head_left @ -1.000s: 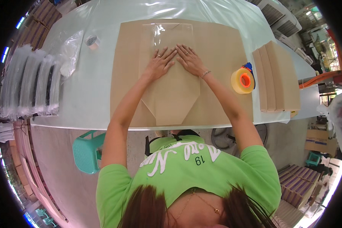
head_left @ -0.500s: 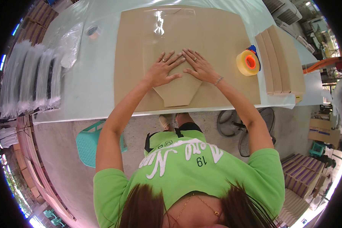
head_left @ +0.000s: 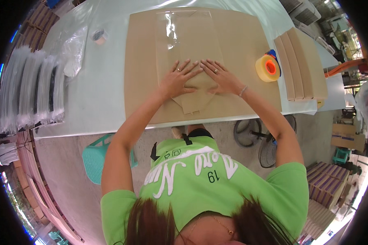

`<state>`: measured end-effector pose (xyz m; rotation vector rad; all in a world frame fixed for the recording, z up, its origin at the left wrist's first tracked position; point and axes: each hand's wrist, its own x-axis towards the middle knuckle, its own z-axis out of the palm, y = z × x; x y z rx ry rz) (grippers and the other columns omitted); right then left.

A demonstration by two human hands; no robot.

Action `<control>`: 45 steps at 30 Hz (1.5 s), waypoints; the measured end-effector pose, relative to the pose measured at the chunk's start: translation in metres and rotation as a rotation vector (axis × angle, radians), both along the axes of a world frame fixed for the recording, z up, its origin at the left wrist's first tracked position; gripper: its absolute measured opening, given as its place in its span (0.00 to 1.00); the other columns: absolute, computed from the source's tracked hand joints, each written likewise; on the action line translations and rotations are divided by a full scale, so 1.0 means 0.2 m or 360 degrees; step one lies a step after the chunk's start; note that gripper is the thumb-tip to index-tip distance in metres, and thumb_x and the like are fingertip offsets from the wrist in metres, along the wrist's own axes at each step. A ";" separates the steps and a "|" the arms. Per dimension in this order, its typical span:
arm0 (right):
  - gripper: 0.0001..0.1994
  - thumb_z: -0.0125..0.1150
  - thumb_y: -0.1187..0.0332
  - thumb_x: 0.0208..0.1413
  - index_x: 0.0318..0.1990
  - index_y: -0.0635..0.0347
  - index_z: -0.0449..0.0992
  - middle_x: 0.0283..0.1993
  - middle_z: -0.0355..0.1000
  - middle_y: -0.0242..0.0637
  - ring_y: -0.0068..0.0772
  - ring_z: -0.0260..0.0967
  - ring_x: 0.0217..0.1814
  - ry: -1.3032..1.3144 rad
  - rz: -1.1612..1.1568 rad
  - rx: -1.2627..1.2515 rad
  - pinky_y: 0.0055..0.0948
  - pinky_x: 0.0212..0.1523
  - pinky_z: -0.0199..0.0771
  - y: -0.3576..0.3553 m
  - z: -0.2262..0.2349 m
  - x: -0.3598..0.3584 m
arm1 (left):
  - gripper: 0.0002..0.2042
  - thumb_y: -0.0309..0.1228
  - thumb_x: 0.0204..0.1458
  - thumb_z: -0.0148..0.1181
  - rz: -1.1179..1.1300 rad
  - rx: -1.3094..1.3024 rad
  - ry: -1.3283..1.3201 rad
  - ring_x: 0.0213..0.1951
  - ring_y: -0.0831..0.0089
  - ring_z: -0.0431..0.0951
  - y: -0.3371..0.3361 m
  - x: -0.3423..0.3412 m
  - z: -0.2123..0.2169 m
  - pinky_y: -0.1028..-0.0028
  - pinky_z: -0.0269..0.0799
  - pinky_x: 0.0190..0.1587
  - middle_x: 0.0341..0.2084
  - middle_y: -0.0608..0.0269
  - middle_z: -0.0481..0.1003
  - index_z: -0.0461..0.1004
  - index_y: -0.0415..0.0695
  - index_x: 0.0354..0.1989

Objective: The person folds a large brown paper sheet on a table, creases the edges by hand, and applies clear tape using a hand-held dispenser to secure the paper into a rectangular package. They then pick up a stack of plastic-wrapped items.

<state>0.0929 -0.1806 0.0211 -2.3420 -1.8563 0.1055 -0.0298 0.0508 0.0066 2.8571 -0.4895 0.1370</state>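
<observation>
A clear, shiny plastic sheet with creased edges lies on a large flat sheet of brown cardboard. My left hand rests on the plastic with its fingers stretched out, pointing away from me. Beside it my right hand also lies flat and spread, the fingertips of the two hands almost meeting. Toward me from the hands, the sheet narrows to a tapered end flap with a small notched tab. The part under my palms is hidden.
A yellow tape roll with an orange core sits on the cardboard's right side. Beyond it stand several brown cartons. Bundles of clear plastic and a small tape roll lie left. A green stool stands below the table.
Both hands have slid slightly toward me and a little to the right, still flat. The near end flap looks narrower, and its notched tab now shows.
</observation>
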 end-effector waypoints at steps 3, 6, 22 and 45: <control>0.50 0.69 0.58 0.46 0.73 0.53 0.41 0.77 0.40 0.35 0.39 0.36 0.78 0.0001 -0.0101 -0.0053 0.41 0.75 0.41 0.00 0.01 -0.03 | 0.43 0.59 0.48 0.59 -0.0006 0.0088 -0.0095 0.71 0.64 0.49 0.00 0.01 -0.05 0.49 0.44 0.70 0.72 0.73 0.48 0.45 0.67 0.72; 0.51 0.70 0.61 0.45 0.73 0.49 0.42 0.77 0.40 0.30 0.37 0.36 0.78 -0.0007 -0.0279 -0.0087 0.43 0.75 0.41 0.01 0.00 -0.08 | 0.44 0.59 0.48 0.58 0.0036 0.0193 -0.0185 0.71 0.65 0.51 -0.02 0.00 -0.06 0.50 0.46 0.70 0.71 0.74 0.48 0.45 0.66 0.72; 0.57 0.76 0.58 0.37 0.74 0.42 0.42 0.77 0.39 0.32 0.38 0.34 0.79 0.0253 -0.0736 0.0140 0.40 0.76 0.37 0.25 -0.06 -0.21 | 0.42 0.60 0.47 0.57 0.0383 -0.0032 -0.0224 0.70 0.66 0.53 0.12 -0.13 -0.16 0.49 0.46 0.69 0.70 0.71 0.53 0.51 0.62 0.71; 0.52 0.73 0.68 0.41 0.73 0.44 0.45 0.75 0.44 0.34 0.41 0.39 0.77 0.0139 -0.0902 0.0168 0.47 0.73 0.41 0.32 -0.05 -0.22 | 0.50 0.36 0.41 0.72 0.1526 -0.0757 -0.0156 0.69 0.54 0.50 0.00 -0.26 -0.22 0.48 0.38 0.70 0.66 0.49 0.52 0.45 0.42 0.70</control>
